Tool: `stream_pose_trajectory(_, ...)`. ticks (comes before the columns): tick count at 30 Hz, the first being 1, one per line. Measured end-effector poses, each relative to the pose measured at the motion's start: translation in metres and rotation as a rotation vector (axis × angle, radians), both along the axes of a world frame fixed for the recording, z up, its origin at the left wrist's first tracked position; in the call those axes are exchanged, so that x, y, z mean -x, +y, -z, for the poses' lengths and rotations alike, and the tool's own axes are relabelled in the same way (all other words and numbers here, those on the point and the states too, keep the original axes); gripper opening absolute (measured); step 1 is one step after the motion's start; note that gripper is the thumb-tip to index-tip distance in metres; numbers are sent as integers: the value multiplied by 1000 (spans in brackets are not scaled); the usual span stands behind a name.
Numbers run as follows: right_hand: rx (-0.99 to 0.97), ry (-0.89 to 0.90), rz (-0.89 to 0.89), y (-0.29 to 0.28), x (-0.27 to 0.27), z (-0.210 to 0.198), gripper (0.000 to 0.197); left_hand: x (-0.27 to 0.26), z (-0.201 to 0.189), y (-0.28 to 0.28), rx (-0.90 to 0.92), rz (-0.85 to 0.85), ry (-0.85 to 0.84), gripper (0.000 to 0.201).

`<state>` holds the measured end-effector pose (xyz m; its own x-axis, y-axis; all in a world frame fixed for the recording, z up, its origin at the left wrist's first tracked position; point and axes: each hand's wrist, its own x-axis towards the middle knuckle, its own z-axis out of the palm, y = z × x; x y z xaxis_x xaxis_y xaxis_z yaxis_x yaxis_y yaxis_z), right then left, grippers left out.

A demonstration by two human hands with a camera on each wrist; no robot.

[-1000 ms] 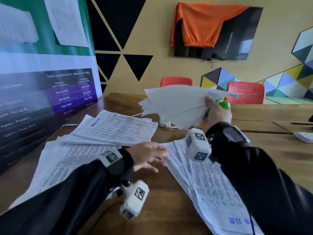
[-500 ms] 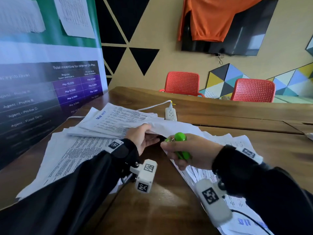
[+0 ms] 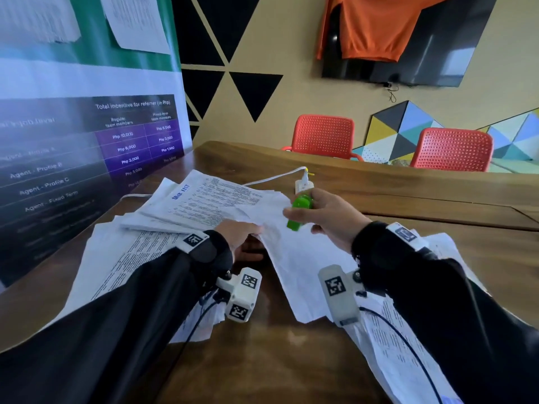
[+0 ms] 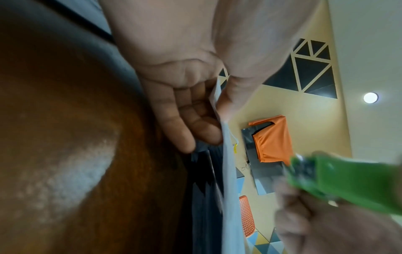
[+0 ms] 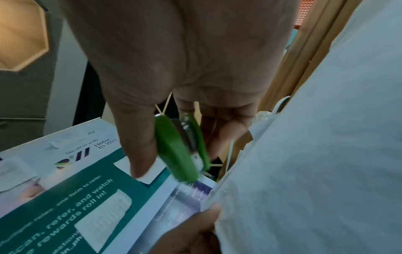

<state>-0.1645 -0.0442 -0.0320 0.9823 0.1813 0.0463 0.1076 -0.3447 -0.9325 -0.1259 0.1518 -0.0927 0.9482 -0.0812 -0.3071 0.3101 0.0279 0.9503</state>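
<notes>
Plainly, glossy green stapler (image 3: 300, 212) within grip of right hand (image 3: 335, 221), blank white sheets (image 3: 297, 258) pinched by left hand (image 3: 239, 236).

An office meeting room: referral-incentive poster (image 3: 87, 135), wall screen (image 3: 437, 53), long table (image 3: 408, 193).

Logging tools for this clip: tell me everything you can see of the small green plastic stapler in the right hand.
The small green plastic stapler has a rounded top arm and a thinner base arm; dull metal shows between them in the right wrist view. The right hand grips it, thumb on the top arm, fingers behind the base. It is held in the air, tilted, mouth pointing down toward the white paper sheaf that the left hand pinches. Whether it touches the paper is unclear.
</notes>
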Motion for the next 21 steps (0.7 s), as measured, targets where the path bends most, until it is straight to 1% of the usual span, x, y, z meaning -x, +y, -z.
stream_pose_trajectory(1, -23, 28, 5, 3, -8, 5, 57, -1, 0, 0, -3, 3, -5, 6)
stream_pose_trajectory(3, -20, 48, -10, 8, -22, 12, 54, -3, 0, 0, -12, 15, -23, 13)
stream_pose_trajectory(5, 169, 10, -39, 11, -36, 18, 51, -6, 1, 2, -3, 30, -39, 18)
stream_pose_trajectory(7, 387, -43, -64, 13, -45, 19, 38, -8, 2, 5, 45, 55, -40, 17)
stream_pose_trajectory(8, 439, -57, -68, 14, -49, 18, 29, -8, 3, 6, 72, 68, -42, 15)
stream_pose_trajectory(9, 451, -56, -73, 14, -53, 17, 24, -9, 4, 8, 91, 87, -48, 11)
stream_pose_trajectory(10, 447, -47, -82, 15, -57, 16, 22, -9, 6, 9, 105, 106, -56, 7)
stream_pose_trajectory(11, 439, -33, -96, 15, -59, 15, 23, -10, 8, 10, 116, 119, -65, 10)
stream_pose_trajectory(13, 473, -26, -139, 16, -61, 12, 23, -13, 12, 10, 146, 122, -77, 21)
stream_pose_trajectory(14, 533, -46, -163, 16, -62, 11, 23, -13, 13, 10, 170, 120, -80, 23)
stream_pose_trajectory(16, 674, -139, -171, 15, -58, 7, 24, -12, 13, 10, 209, 136, -86, 19)
stream_pose_trajectory(18, 734, -226, -164, 15, -53, 1, 23, -13, 12, 12, 239, 145, -95, 15)
stream_pose_trajectory(21, 796, -302, -189, 18, -48, -4, 22, -15, 13, 13, 286, 113, -96, 13)
